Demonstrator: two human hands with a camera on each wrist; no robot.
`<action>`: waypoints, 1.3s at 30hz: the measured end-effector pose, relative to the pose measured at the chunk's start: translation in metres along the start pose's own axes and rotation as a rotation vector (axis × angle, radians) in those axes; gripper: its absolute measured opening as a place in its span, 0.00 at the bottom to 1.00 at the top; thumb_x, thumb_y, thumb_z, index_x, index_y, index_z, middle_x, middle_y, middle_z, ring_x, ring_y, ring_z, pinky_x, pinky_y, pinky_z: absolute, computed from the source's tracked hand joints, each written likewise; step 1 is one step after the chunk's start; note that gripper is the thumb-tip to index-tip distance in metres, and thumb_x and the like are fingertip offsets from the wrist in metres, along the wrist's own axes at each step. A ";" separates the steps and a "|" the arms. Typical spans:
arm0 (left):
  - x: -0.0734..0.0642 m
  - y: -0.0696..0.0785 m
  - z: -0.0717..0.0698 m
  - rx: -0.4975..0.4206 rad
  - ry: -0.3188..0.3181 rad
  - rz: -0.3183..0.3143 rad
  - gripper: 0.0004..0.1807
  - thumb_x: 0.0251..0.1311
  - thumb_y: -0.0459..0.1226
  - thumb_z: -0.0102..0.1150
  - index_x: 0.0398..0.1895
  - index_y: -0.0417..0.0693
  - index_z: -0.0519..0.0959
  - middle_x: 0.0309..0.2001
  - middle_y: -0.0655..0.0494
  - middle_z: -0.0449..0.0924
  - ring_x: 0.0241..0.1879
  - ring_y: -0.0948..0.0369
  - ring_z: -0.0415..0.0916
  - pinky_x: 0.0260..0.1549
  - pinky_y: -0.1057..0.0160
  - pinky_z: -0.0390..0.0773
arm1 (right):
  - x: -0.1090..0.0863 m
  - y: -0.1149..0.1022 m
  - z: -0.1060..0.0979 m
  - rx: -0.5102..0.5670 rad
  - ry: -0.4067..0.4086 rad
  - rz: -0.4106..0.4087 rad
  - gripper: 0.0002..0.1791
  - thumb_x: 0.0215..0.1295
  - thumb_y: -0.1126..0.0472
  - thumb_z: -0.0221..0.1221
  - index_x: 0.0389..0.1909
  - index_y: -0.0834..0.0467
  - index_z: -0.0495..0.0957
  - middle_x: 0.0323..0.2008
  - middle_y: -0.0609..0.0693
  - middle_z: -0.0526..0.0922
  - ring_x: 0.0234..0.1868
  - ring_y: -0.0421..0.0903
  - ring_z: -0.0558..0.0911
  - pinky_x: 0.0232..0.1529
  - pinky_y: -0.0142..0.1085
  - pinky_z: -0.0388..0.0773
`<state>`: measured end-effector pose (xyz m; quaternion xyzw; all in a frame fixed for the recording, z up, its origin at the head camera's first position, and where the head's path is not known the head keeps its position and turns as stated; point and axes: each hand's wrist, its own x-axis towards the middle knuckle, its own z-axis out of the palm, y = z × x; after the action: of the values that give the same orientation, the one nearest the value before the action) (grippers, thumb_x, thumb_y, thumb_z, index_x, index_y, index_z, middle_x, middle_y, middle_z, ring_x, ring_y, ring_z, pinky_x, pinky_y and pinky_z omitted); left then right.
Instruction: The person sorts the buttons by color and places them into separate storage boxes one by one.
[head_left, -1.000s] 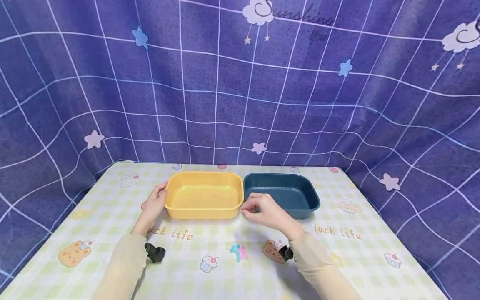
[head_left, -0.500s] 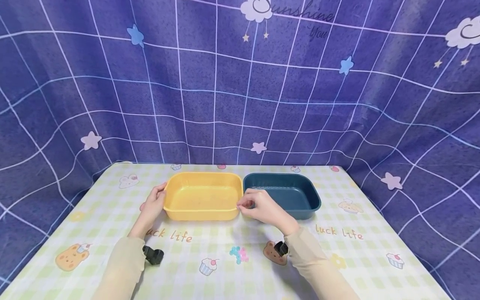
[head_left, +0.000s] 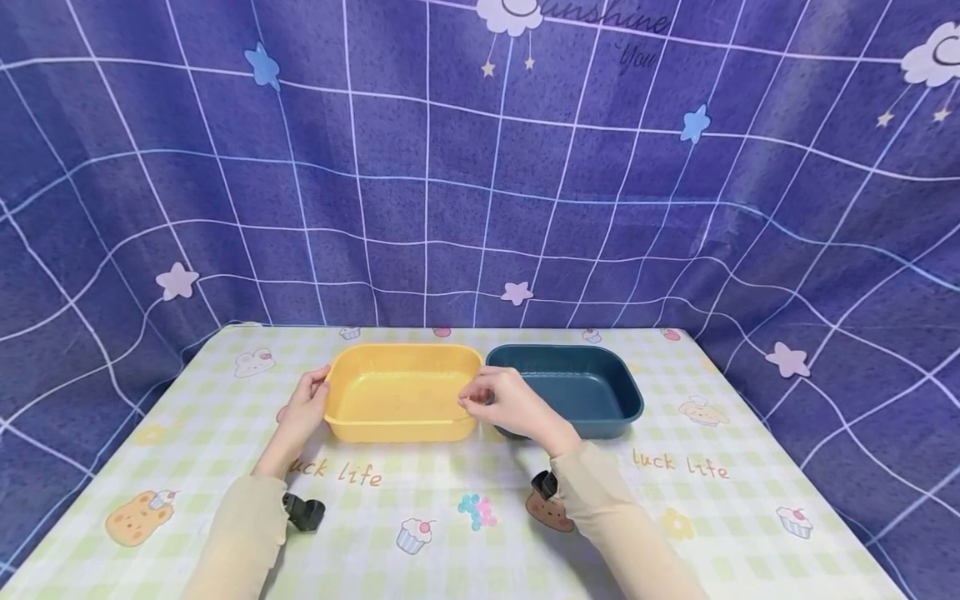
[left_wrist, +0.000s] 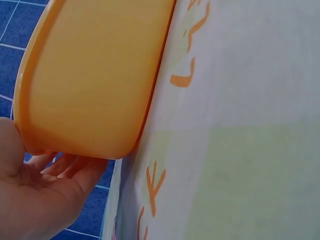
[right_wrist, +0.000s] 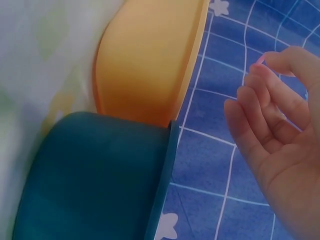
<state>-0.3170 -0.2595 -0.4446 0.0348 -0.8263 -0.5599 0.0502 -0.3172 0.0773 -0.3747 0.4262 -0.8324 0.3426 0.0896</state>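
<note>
Two hands at work, both occupied. Gripping the one yellow tray (head_left: 390,431) by its left end with the left hand (head_left: 306,403), thumb at the rim and fingers behind the outer end wall. Pinching one tiny pink piece (right_wrist: 260,60) between thumb and fingertip with the right hand (head_left: 512,403), other three fingers loosely bent. Held up over the right end of the yellow tray, above its rim, clear of the tray in the right wrist view.

Two trays in all: one yellow on the left, one dark teal tray (head_left: 592,430) on the right, set side by side with ends meeting near the right wrist. Both upright, openings upward.

Nearer the front edge, between the two forearms, one small cluster of beads (head_left: 477,511) in two colours, light blue on the left and pink on the right; probably a dozen or more, though too small to count fairly from here.

Strapped at the cuffs of two cream sleeves (head_left: 238,533), two black wrist cameras (head_left: 306,512), one per arm. Under everything, one checked tablecloth (head_left: 352,567) with "luck life" printed twice. Behind, one blue gridded curtain (head_left: 420,208) with two clouds at the top.
</note>
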 end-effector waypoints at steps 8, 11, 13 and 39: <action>0.001 0.001 0.001 -0.002 0.004 -0.003 0.26 0.74 0.40 0.27 0.71 0.39 0.47 0.72 0.37 0.47 0.70 0.43 0.49 0.70 0.44 0.49 | 0.013 0.000 0.006 0.006 -0.019 0.009 0.05 0.59 0.63 0.62 0.33 0.59 0.85 0.25 0.46 0.79 0.27 0.36 0.76 0.29 0.23 0.77; 0.001 0.002 0.000 -0.001 0.001 -0.001 0.26 0.74 0.40 0.28 0.71 0.39 0.47 0.72 0.37 0.48 0.71 0.42 0.49 0.70 0.42 0.46 | 0.017 0.000 0.008 0.008 -0.037 0.009 0.05 0.59 0.63 0.62 0.33 0.60 0.85 0.26 0.47 0.79 0.27 0.36 0.76 0.30 0.23 0.77; 0.000 0.002 0.000 -0.002 -0.001 0.003 0.26 0.74 0.40 0.28 0.71 0.38 0.47 0.72 0.36 0.48 0.70 0.42 0.49 0.70 0.42 0.44 | 0.019 0.001 0.010 0.007 -0.050 0.010 0.06 0.59 0.63 0.61 0.34 0.60 0.85 0.26 0.47 0.79 0.28 0.36 0.77 0.30 0.23 0.77; -0.002 0.000 0.000 -0.023 -0.001 0.012 0.26 0.74 0.38 0.29 0.71 0.37 0.48 0.72 0.35 0.48 0.70 0.43 0.50 0.69 0.48 0.54 | 0.057 0.011 0.039 -0.087 -0.047 -0.035 0.05 0.59 0.62 0.61 0.30 0.57 0.85 0.24 0.45 0.79 0.25 0.34 0.74 0.28 0.21 0.73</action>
<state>-0.3149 -0.2589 -0.4446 0.0290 -0.8200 -0.5692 0.0535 -0.3553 0.0196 -0.3839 0.4442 -0.8409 0.2943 0.0942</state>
